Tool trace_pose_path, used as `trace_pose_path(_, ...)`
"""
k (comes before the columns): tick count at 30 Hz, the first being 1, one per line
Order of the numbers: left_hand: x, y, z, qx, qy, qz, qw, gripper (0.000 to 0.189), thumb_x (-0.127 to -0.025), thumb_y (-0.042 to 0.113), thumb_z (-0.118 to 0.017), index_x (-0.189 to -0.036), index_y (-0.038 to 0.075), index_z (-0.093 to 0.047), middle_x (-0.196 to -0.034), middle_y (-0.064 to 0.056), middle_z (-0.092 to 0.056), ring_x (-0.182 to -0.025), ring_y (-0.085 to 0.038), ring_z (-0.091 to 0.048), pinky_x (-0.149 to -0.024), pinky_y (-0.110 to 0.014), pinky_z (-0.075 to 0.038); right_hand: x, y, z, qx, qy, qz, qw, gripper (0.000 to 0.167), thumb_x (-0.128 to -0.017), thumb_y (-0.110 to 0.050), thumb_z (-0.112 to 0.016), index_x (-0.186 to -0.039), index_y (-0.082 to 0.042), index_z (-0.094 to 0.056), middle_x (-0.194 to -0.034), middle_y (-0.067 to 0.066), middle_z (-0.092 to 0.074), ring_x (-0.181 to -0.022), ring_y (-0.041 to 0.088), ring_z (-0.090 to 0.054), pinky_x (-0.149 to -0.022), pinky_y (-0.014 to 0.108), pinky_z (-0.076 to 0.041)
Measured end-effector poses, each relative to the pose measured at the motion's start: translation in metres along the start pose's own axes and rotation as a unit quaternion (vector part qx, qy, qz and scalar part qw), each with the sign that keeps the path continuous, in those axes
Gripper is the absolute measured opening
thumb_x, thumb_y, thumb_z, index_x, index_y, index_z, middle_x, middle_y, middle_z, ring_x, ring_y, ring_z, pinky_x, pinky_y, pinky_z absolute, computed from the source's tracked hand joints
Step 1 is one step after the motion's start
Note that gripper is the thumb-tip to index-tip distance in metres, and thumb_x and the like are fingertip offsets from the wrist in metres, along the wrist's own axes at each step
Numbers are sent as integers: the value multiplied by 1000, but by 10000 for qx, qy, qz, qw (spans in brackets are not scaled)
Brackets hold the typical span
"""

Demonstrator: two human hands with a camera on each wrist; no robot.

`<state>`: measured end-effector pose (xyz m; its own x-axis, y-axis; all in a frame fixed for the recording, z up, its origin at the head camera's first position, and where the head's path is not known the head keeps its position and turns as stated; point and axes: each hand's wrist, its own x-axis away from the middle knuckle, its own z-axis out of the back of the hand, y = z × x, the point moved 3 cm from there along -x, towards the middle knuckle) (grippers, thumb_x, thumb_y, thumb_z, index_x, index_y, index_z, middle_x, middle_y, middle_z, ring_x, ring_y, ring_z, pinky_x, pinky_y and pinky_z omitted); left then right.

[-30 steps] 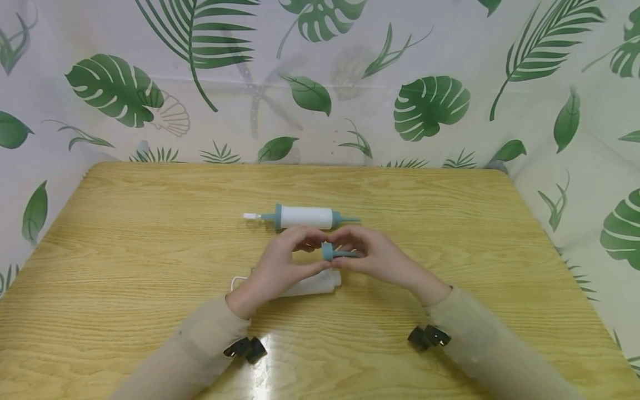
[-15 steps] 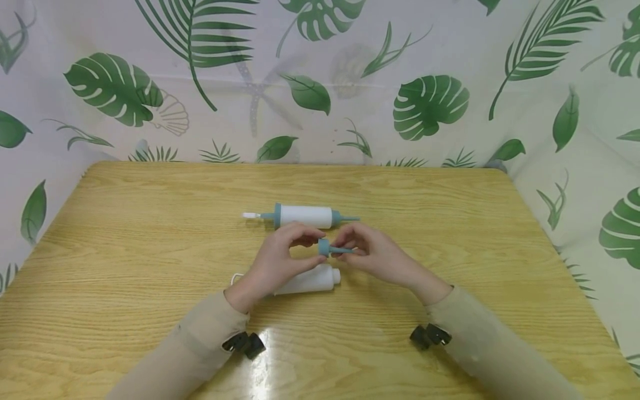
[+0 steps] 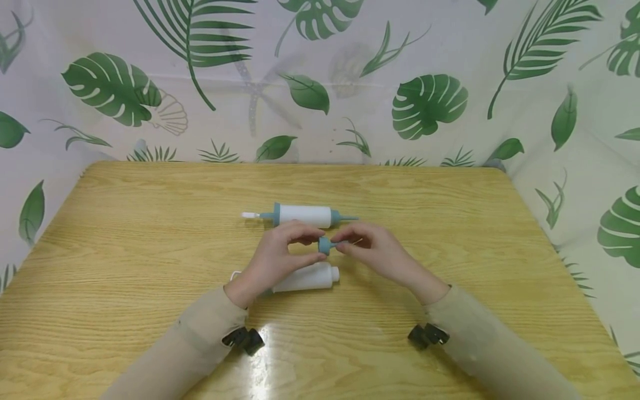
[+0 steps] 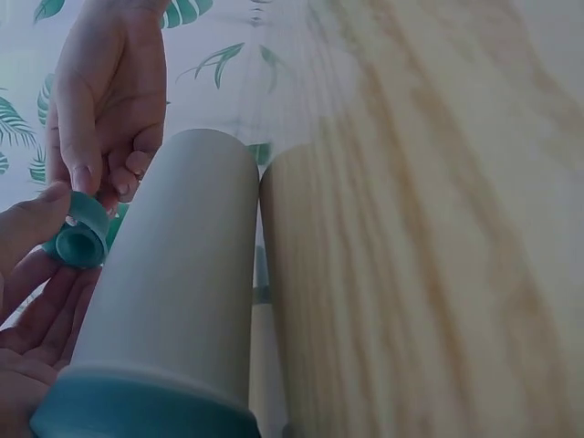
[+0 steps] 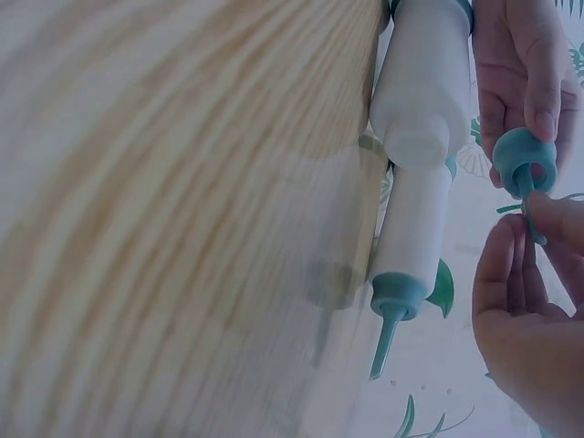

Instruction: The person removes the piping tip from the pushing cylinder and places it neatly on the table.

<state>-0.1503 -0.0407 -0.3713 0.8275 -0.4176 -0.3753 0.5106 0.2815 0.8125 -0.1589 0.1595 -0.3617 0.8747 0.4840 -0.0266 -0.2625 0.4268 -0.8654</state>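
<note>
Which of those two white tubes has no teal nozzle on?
The nearer tube, partly hidden by the left hand: its right end is a bare white neck, while the farther tube ends in a teal nozzle.

left grip (image 3: 274,254), right grip (image 3: 378,251), pinched teal nozzle (image 3: 324,246)

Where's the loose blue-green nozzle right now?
In the head view, the blue-green nozzle is near the middle, pinched between the left hand and right hand, pictured just above the nearer white bottle.
</note>
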Motion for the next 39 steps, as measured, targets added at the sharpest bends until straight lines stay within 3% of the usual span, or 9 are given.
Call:
trace_pose_path(14,-4,-2,1,299,-39,113,9995,38,-76,10,-79,-112,1,-70,-107,-9,-69,-90,-16,-66,-84,-23,-51,-4,-2,-8,-647,383,-306,9967,19,-91,-10,-65,-109,-3,-65,-96,9,-67,-87,21,-65,-76,32,-55)
trace_pose_path(26,-9,-6,4,252,93,393,9989,34,-75,12,-80,-107,4,-73,-102,-7,-71,-89,-15,-68,-76,-24,-53,-9,-2,-9,-613,431,-536,9957,27,-90,-11,-67,-115,-4,-66,-101,8,-68,-90,20,-66,-79,33,-54)
trace_pose_path(33,-11,-7,6,203,185,274,9992,34,-74,9,-80,-106,2,-73,-101,-9,-71,-88,-16,-68,-75,-23,-54,-11,-1,-8,-513,474,-463,9965,36,-81,-8,-76,-115,-3,-66,-102,8,-66,-90,19,-64,-77,30,-54)
trace_pose_path(39,-13,-6,7,112,98,43,9999,34,-74,10,-80,-107,2,-72,-103,-9,-71,-88,-15,-68,-78,-22,-53,-11,-2,-8,-607,461,-332,9965,34,-83,-6,-74,-115,-3,-65,-100,9,-65,-90,20,-63,-77,29,-54)
